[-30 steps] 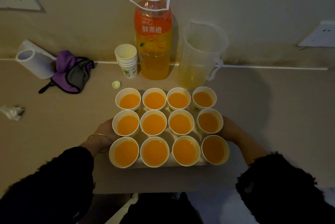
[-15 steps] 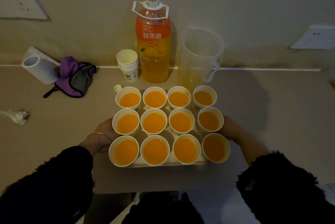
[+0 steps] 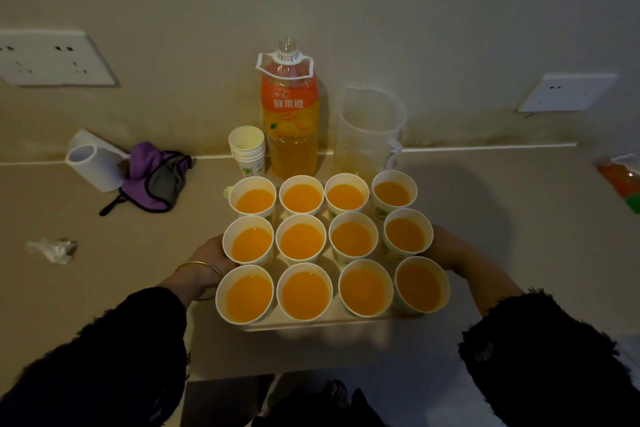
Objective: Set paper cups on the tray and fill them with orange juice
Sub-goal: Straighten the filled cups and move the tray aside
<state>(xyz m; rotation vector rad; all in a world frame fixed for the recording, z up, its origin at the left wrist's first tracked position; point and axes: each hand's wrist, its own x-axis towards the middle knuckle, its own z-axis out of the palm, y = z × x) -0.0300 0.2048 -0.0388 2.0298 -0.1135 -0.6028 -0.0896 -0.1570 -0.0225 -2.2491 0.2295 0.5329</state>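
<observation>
Paper cups, all 12, stand filled on the tray, so the task looks done; left hand and right hand flank it, fingers hidden, grip impossible to tell.

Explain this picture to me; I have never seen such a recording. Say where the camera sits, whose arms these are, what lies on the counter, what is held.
No machine here: a person works with bare hands, and one wide-angle camera on their head looks forward and down. The dark sleeves at the bottom are their own arms. In the middle is a tray carrying twelve paper cups, all holding orange juice. Behind it on the counter stand a juice bottle, a clear pitcher and a stack of empty cups; to the left lie a purple cloth, a white roll and a crumpled wrapper. The left hand and right hand are at the tray's two sides. The cups hide the fingers, so the grip cannot be seen.
</observation>
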